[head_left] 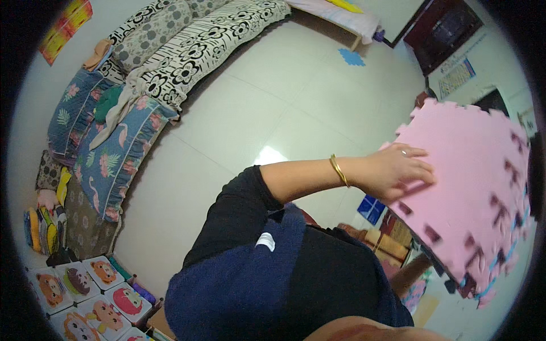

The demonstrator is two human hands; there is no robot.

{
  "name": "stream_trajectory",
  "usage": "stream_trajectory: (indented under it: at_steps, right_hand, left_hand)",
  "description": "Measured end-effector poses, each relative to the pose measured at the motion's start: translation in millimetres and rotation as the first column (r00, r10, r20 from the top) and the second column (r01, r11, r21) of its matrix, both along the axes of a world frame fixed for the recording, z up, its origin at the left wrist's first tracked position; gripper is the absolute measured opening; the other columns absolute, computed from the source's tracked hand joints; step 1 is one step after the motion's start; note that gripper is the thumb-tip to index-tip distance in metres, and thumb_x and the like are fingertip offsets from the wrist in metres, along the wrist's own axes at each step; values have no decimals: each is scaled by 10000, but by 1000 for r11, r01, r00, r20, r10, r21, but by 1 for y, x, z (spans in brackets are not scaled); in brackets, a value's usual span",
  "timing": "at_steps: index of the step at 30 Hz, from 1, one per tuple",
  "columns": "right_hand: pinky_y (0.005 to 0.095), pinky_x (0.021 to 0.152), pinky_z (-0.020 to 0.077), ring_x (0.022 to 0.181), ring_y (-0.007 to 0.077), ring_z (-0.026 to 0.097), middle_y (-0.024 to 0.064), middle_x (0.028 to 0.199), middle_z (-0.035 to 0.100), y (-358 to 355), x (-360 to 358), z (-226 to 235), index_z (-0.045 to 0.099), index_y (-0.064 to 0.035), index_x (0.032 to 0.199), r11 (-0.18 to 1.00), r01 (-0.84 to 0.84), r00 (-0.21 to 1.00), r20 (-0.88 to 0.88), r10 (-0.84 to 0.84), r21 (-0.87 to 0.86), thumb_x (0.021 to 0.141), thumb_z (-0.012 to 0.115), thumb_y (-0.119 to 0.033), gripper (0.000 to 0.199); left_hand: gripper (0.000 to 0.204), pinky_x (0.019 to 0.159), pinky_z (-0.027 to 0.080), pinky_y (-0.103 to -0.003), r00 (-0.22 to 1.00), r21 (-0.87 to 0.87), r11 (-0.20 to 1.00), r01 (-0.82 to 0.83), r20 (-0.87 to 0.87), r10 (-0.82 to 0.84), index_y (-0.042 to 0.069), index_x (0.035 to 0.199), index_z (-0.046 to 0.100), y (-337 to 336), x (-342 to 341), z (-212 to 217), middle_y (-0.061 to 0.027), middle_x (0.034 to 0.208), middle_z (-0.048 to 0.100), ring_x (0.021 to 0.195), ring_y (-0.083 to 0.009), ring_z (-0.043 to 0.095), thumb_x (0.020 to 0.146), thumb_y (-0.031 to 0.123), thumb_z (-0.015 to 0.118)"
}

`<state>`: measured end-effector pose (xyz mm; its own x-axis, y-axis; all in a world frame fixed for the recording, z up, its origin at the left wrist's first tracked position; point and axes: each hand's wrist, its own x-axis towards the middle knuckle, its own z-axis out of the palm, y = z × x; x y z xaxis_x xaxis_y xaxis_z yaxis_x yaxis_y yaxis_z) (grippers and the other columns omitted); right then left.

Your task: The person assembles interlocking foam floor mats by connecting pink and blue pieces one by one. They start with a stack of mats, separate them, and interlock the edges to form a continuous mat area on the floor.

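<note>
A pink foam puzzle mat (455, 170) with toothed edges is raised at the right, tilted. Blue and more pink edges show along its far rim, so several mats seem stacked together. My left hand (395, 170) lies across its upper surface near the left edge, fingers apart and slightly bent. A ring and a gold bangle (339, 170) are on that hand and wrist. Under the mat comes my right forearm (410, 277); the mat hides the right hand and its fingers.
A sofa (187, 68) with a black-and-white flowered cover runs along the left wall. Cube storage boxes (94, 290) with cartoon fronts stand lower left. A blue foam piece (351, 57) lies on the tiled floor (273, 102) near a bed (341, 20). A dark door (443, 31) is far right.
</note>
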<state>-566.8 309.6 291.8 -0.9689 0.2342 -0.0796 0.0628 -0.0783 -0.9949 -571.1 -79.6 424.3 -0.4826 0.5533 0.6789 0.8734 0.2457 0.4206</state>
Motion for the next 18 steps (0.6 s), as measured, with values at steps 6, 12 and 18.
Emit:
stream_trajectory:
  at_steps: [6, 12, 18]
  right_hand:
    - [382, 902, 445, 1046, 248, 537, 107, 1220, 517, -154, -153, -45, 446, -51, 1280, 961, -240, 959, 120, 257, -139, 920, 415, -460, 546]
    - [390, 912, 441, 1064, 256, 530, 111, 1237, 507, -261, -313, -75, 433, -53, 1294, 919, -334, 908, 190, 373, -210, 921, 412, -460, 552]
    - [398, 922, 437, 1081, 264, 522, 115, 1254, 497, -331, -468, -72, 419, -55, 1307, 922, -313, 895, 252, 367, -228, 921, 409, -460, 559]
  left_hand:
    - [510, 1000, 242, -539, 992, -33, 992, -125, -40, 123, 103, 1275, 475, -56, -108, 37, -110, 1361, 441, 1277, -315, 379, 816, 327, 476]
    - [577, 972, 279, -470, 970, -74, 968, -241, 13, 242, 100, 1307, 455, -143, -244, 4, -143, 1375, 421, 1270, -291, 391, 835, 430, 481]
    - [598, 937, 308, -413, 978, -52, 977, -207, 22, 209, 105, 1324, 451, -219, -422, 7, -144, 1371, 424, 1261, -290, 401, 856, 477, 473]
